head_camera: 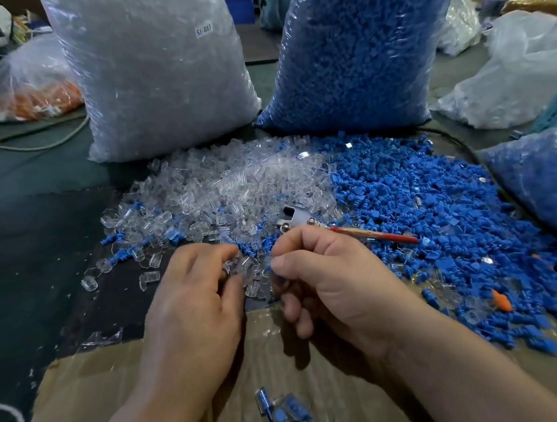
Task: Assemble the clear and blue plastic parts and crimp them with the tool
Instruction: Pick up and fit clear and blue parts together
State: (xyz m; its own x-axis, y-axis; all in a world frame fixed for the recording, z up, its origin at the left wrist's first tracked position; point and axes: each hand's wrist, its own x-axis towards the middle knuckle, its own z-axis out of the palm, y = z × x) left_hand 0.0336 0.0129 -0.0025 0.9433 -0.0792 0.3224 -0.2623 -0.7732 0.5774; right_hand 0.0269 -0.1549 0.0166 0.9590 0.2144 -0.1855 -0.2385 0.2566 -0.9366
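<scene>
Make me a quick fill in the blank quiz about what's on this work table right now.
1. The tall right bag holds ___ parts.
2. The tool has a ___ handle.
3. The finished pieces lie on ___.
4. The left hand grips ___ parts.

Missing words: blue; red; cardboard; clear.

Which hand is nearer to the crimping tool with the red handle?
Right. The right hand, pinching a blue part, is just on the near side of the crimping tool, knuckles beside its metal head. The left hand is further left, pinching a clear part.
</scene>
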